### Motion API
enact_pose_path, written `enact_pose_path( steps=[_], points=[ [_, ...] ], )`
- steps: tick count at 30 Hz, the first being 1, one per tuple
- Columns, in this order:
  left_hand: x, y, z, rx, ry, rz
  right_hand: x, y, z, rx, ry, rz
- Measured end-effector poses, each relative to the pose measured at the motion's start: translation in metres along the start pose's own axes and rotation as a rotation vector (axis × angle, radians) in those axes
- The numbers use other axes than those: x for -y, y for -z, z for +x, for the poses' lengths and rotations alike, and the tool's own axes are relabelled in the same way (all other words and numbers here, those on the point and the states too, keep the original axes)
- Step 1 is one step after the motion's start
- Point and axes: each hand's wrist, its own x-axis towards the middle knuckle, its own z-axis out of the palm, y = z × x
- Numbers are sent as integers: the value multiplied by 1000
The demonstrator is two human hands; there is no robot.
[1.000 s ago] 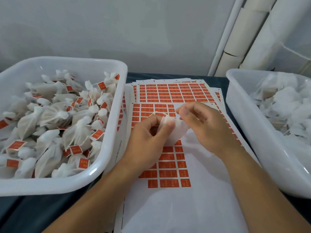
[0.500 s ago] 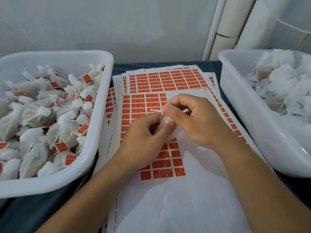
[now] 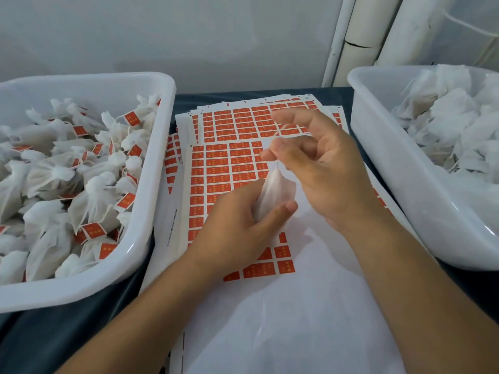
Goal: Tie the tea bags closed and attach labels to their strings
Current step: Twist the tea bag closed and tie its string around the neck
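Dark cloth-covered table against a pale wall, white pipes in the right back corner. Stack of label sheets lies in the middle, orange-red labels in a grid, the near part of the top sheet already stripped to bare white backing. Left bin, white plastic, holds tied tea bags with orange tags on their strings. Right bin, also white plastic, holds untagged white bags in a loose heap. Left hand grips one white tea bag above the top sheet, thumb and fingers curled round its lower body, neck pointing up. Right hand sits just above and right of it, thumb and index pinching a thin string that runs down to the bag's neck; remaining fingers spread and loosely bent, index tip raised toward the far sheets. String is motion-blurred, can't tell if it's knotted. Both forearms come in from the bottom edge, bare, over the blank backing.
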Motion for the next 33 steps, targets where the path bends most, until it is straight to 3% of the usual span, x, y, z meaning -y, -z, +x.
enact_pose_path(
  steps=[10, 15, 19, 21, 23, 25, 33],
  points=[
    [-1, -5, -1, 46, -62, 173, 4, 19, 3, -102, -135, 548],
    [-2, -6, -2, -6, -88, 266, 4, 19, 2, -58, -75, 600],
    [-6, 2, -2, -190, -38, -9, 8, 19, 0, -11, -9, 508],
    [-9, 8, -1, -58, 100, -243, 9, 18, -2, 2, 20, 447],
    [-13, 11, -2, 229, 291, -541, 10, 16, -4, 35, 43, 411],
    [-14, 9, 1, 301, 375, -712, 11, 13, -6, 95, 56, 383],
    [-15, 15, 8, -22, 449, -1097, 2, -6, -14, 293, -94, 372]
  ],
)
